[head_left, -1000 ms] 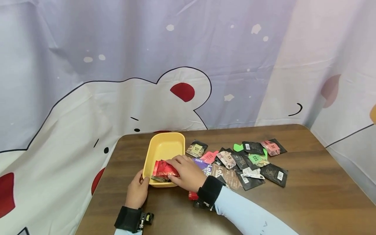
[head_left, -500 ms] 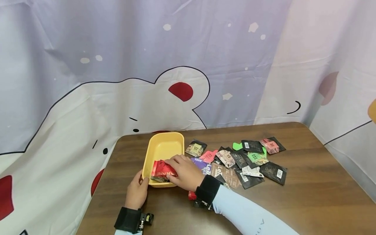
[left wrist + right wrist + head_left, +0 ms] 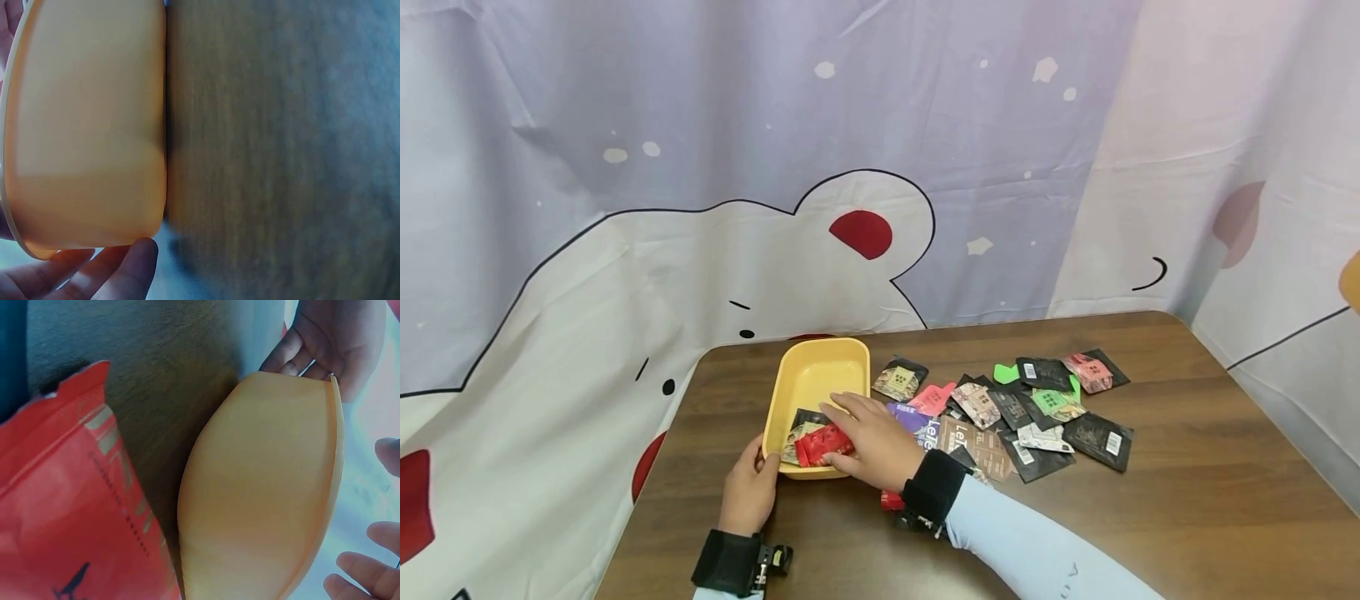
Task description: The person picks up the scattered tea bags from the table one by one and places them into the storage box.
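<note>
A yellow plastic tray stands on the table, with a red packet and a black-and-beige packet lying at its near end. My left hand grips the tray's near left corner; in the left wrist view its fingertips lie against the outer wall. My right hand hovers over the near right rim, its fingers spread above the red packet. In the right wrist view those fingers are apart with nothing between them. The head view does not show clearly whether the thumb touches the red packet.
Right of the tray lies a loose pile of packets, mostly black, with purple, brown, pink and green pieces. One black-and-yellow packet lies close to the tray's right side. Another red packet sits under my right wrist. A patterned curtain hangs behind.
My right hand has let go of the red packet, which has dropped flatter and nearer in the tray, uncovering the black-and-beige packet. My left hand has stayed on the tray.
</note>
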{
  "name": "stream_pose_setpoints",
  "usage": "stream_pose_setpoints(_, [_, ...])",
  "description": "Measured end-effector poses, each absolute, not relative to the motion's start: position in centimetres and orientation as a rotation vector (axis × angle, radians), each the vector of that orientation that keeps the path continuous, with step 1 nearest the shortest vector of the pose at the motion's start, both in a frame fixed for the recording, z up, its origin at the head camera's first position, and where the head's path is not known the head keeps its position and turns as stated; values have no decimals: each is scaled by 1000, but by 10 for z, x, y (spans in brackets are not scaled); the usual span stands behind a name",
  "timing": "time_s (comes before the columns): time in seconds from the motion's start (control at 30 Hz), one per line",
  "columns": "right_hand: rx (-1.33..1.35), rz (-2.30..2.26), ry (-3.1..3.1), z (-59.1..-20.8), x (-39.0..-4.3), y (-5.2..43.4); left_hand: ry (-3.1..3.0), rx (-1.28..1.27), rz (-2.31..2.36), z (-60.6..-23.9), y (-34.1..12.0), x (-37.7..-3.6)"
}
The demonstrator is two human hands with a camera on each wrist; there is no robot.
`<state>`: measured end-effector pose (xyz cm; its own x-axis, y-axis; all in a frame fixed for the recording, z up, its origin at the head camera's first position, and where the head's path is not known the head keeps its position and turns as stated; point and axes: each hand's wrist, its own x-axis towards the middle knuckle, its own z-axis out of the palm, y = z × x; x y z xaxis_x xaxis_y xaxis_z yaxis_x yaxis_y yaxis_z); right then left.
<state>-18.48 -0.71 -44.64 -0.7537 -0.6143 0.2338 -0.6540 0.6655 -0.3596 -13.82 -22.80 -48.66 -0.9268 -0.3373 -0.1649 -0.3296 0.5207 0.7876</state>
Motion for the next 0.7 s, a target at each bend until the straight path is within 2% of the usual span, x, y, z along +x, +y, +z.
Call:
stream_pose_setpoints(0.37, [1022, 714, -2801, -453, -183, 16, -2739, 613, -1444, -487, -228, -138])
stream_pose_setpoints(0.7, [916, 752, -2786, -460, -182, 64, -2744, 615, -1440, -487, -229, -138])
